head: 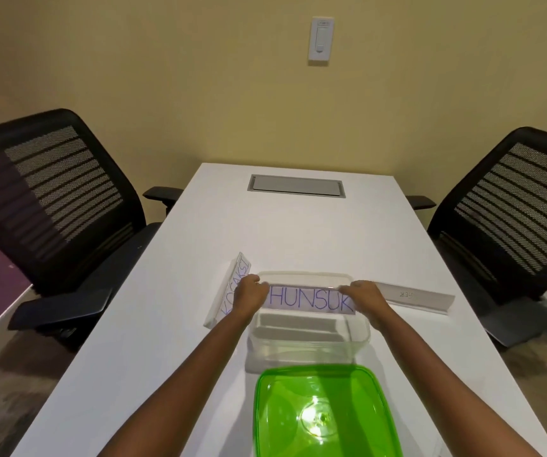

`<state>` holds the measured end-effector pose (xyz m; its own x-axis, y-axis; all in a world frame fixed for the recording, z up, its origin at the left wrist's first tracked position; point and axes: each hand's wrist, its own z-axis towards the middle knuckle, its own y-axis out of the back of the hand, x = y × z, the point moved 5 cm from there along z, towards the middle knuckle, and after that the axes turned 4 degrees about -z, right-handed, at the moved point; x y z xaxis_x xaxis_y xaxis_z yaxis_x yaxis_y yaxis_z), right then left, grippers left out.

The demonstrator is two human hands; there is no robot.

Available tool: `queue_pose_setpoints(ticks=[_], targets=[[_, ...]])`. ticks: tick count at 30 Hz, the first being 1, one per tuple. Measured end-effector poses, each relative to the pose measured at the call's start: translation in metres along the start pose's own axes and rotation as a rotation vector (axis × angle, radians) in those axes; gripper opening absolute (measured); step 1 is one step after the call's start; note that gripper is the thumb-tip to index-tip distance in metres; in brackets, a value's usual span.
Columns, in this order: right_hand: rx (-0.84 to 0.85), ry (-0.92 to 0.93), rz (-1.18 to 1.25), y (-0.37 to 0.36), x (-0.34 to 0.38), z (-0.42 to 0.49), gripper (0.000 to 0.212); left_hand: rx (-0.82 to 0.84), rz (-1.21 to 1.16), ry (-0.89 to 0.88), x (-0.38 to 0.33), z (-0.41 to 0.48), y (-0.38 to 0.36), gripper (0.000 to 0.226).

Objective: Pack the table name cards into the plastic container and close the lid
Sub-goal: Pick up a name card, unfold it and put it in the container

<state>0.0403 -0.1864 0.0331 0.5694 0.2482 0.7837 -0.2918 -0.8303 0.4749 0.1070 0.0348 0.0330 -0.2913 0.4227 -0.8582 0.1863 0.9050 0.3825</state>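
A clear plastic container [357,338] stands open on the white table, with nothing visible inside. Above its far half I hold a folded name card with blue lettering [310,302] by both ends: my left hand [250,293] grips its left end and my right hand [366,296] its right end. A second name card [229,291] lies to the left of the container, partly behind my left hand. A third card [420,297] lies to the right, its writing facing away. The green lid [324,413] lies upside down in front of the container.
The white table [298,239] has a grey cable hatch [295,187] at its far end. Black mesh office chairs stand on the left [54,199] and right [512,219]. A yellow wall with a white switch [321,39] is behind.
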Motion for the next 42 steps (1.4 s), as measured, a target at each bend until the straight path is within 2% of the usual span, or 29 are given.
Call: queue_pose_setpoints(ticks=[1,3,5,7,9,11,14,16,18,20,25,28,31,36,42], targets=[[0.018,-0.026,0.057,-0.002,-0.002,0.006,0.025,-0.004,0.018,0.012,0.001,0.003,-0.002,0.023],[0.036,-0.058,0.127,-0.006,-0.006,0.015,0.019,-0.02,0.092,0.043,0.0,0.011,-0.007,0.037],[0.038,-0.08,0.151,-0.01,-0.012,0.025,0.03,-0.029,0.178,0.044,-0.002,0.016,-0.014,0.039],[0.041,-0.096,0.099,-0.016,-0.014,0.029,0.019,-0.031,0.286,0.049,-0.004,0.02,-0.022,0.042],[0.034,-0.112,0.056,-0.023,-0.02,0.039,0.033,-0.045,0.414,0.056,-0.003,0.02,-0.03,0.041],[0.033,-0.134,0.016,-0.028,-0.026,0.043,0.028,-0.011,0.463,0.07,0.001,0.021,-0.041,0.04],[0.028,-0.154,-0.005,-0.034,-0.034,0.047,0.022,0.071,0.394,0.126,0.011,0.023,-0.053,0.042],[0.025,-0.158,-0.014,-0.038,-0.038,0.049,0.008,0.096,0.358,0.151,0.017,0.026,-0.058,0.042],[0.033,-0.187,-0.009,-0.042,-0.044,0.05,0.041,0.105,0.339,0.168,0.022,0.029,-0.06,0.041],[0.041,-0.188,-0.017,-0.045,-0.045,0.05,0.053,0.113,0.332,0.188,0.027,0.032,-0.063,0.041],[0.034,-0.181,-0.067,-0.05,-0.051,0.057,0.048,0.114,0.339,0.183,0.034,0.038,-0.068,0.039],[0.024,-0.151,-0.155,-0.051,-0.051,0.059,0.024,0.114,0.353,0.174,0.036,0.039,-0.07,0.039],[0.051,-0.124,-0.256,-0.053,-0.05,0.059,0.04,0.118,0.351,0.18,0.038,0.04,-0.071,0.042],[0.019,-0.073,-0.36,-0.056,-0.043,0.055,0.039,0.125,0.327,0.183,0.038,0.04,-0.069,0.043],[0.062,0.009,-0.338,-0.059,-0.036,0.048,0.044,0.117,0.274,0.193,0.034,0.036,-0.063,0.044]])
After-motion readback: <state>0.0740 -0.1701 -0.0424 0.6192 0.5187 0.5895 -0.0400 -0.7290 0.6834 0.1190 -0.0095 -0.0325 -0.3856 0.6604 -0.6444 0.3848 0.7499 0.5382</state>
